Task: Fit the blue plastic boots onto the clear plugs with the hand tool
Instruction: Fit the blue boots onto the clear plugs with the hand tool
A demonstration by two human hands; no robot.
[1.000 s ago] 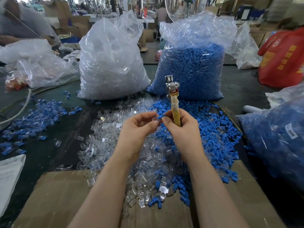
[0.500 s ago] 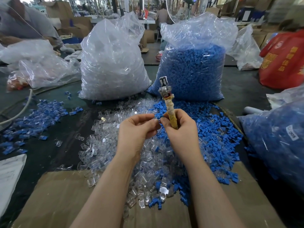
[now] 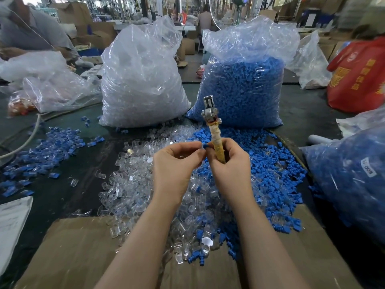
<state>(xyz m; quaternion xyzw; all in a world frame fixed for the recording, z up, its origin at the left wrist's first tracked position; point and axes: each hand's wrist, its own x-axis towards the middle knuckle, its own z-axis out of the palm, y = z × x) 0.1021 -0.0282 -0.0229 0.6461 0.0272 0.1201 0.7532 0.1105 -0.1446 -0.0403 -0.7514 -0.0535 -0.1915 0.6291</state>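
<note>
Hands, two, raised together above the middle of the table (image 3: 302, 113). Right hand (image 3: 229, 163): fingers curled round the taped handle of the tool (image 3: 215, 140), which stands nearly upright, its metal head at the top, tilted slightly left. Left hand (image 3: 177, 163): fingertips pinched on a small piece held against the right thumb and forefinger; a boot (image 3: 205, 146) shows as a blue speck between the two sets of fingertips. Whether a clear plug is also in the pinch cannot be told.

Plugs (image 3: 129, 184): loose heap, centre of the table, under and left of the hands, running near onto the cardboard (image 3: 73, 247).

Boots, loose (image 3: 277, 163): heap right of the plugs, touching and partly mixed with them; some spilled onto the near cardboard.

Fitted pieces (image 3: 41, 151): blue, with clear ends showing, scattered in a flat patch at the left, apart from the main heaps.

Clear bag (image 3: 141, 80): large, filled with clear parts, far centre-left, upright.

Blue bag (image 3: 241, 86): large, filled with blue parts, far centre-right, just beside the clear bag, directly behind the tool head.

Second blue bag (image 3: 350, 176): right edge, near, labelled.

Red bag (image 3: 358, 76): far right.

Slack bags (image 3: 45, 84): far left, crumpled.

Paper (image 3: 12, 222): near left edge.

Person (image 3: 31, 32): far left, grey sleeve, partly seen.
</note>
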